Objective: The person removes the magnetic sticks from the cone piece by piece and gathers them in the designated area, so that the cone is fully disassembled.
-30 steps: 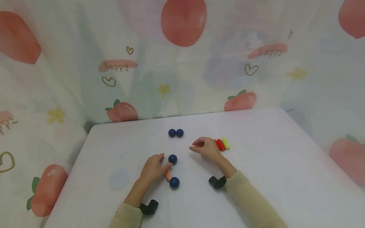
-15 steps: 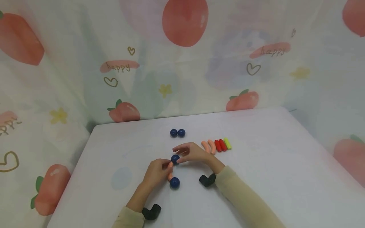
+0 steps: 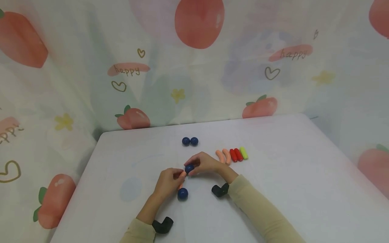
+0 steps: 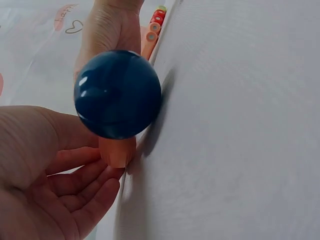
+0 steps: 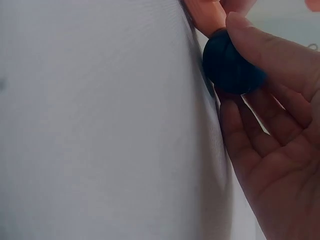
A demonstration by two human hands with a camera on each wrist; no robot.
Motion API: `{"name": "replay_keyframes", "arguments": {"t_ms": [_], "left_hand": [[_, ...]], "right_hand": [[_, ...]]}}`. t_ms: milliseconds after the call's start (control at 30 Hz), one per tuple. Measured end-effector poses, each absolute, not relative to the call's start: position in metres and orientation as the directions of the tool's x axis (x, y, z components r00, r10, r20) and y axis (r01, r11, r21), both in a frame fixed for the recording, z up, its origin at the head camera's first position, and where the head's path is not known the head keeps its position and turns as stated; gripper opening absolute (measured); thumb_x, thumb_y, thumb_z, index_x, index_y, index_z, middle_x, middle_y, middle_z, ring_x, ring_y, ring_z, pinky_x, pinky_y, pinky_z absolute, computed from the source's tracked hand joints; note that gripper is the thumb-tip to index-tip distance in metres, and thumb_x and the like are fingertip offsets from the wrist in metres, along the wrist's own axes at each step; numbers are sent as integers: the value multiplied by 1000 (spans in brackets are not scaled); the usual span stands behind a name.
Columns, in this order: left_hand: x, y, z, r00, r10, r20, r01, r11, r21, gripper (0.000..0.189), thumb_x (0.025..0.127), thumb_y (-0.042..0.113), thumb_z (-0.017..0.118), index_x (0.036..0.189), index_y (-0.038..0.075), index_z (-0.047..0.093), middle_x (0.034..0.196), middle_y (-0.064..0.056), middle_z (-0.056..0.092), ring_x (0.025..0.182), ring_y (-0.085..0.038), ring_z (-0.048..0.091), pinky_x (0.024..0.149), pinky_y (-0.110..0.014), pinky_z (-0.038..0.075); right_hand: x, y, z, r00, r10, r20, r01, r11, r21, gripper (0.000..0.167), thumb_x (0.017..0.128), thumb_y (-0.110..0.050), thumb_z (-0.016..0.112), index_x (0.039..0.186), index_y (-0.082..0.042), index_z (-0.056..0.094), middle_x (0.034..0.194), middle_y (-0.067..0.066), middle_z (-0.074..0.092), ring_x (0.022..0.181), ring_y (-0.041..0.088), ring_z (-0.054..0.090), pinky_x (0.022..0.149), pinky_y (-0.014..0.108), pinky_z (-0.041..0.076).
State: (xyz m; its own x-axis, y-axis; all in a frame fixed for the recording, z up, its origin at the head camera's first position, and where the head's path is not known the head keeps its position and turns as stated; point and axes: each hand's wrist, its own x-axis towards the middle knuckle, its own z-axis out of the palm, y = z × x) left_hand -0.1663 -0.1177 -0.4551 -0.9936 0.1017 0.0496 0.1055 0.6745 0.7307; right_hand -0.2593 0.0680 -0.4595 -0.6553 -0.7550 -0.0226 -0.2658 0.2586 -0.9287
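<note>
In the head view my left hand (image 3: 167, 181) pinches a curved peach rod (image 3: 181, 185) between thumb and fingers. A glossy blue ball (image 3: 182, 194) sits at the rod's near end; up close in the left wrist view this blue ball (image 4: 117, 95) covers much of the rod. My right hand (image 3: 206, 164) grips a second blue ball (image 3: 189, 168) at the rod's far end. From the right wrist view, thumb and fingers lie around the second ball (image 5: 230, 65), with the peach rod (image 5: 207, 17) right against it.
Farther back on the white table (image 3: 288, 189), a pair of blue balls (image 3: 194, 141) sits side by side. Right of them lie two curved peach rods (image 3: 226, 156), two red rods (image 3: 238, 154) and a yellow-green rod (image 3: 244, 153) in a row. A printed cloth (image 3: 194, 84) hangs behind.
My right hand has come left from near the row of rods and taken hold of the far ball. My left hand has taken the rod in a pinch; the near ball has shifted slightly left.
</note>
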Motion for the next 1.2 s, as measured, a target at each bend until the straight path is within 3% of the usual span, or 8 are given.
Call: {"name": "replay_keyframes", "arguments": {"t_ms": [100,300,633,833,1067,1200], "left_hand": [[-166,-117,-455,-994,99,50,104,677,728,25,87,20,65,103,1,68,85,0,65,76,-12,56,69,-28,50],[-165,-117,-455,-997,73,25,68,686,724,24,84,19,67,103,3,69,84,2,63,74,-11,53,68,-27,48],[-165,-117,-455,-999,51,1,36,696,718,24,84,17,68,104,4,68,89,-2,63,79,-13,55,72,-30,49],[-166,-117,-457,-998,59,-14,30,688,725,26,84,18,67,106,4,68,90,-1,63,80,-13,54,73,-29,49],[-165,-119,-458,-998,69,-11,38,673,739,25,85,20,67,105,5,68,87,1,62,77,-12,54,70,-27,48],[-165,-118,-458,-997,77,4,54,666,744,25,85,22,67,104,5,69,85,2,61,76,-11,54,68,-26,48]], "right_hand": [[-261,70,-460,-667,-745,-35,-264,279,-923,37,73,-8,78,108,-2,67,100,3,67,91,14,62,82,26,48],[-268,83,-459,-770,-635,-60,-255,394,-883,37,71,-14,79,107,-11,69,101,-4,65,92,11,59,84,27,47],[-283,91,-453,-856,-512,-72,-217,482,-849,39,72,-17,79,109,-9,68,105,2,63,93,17,57,86,31,47],[-294,93,-453,-882,-461,-95,-189,531,-826,40,71,-17,80,109,-10,69,104,2,63,91,17,56,84,30,47],[-307,91,-448,-873,-481,-77,-246,571,-783,39,69,-15,81,105,-8,69,101,4,63,89,19,54,83,33,45],[-315,94,-449,-882,-459,-110,-197,570,-797,39,69,-16,82,105,-10,69,99,2,63,90,18,54,82,31,45]]}}
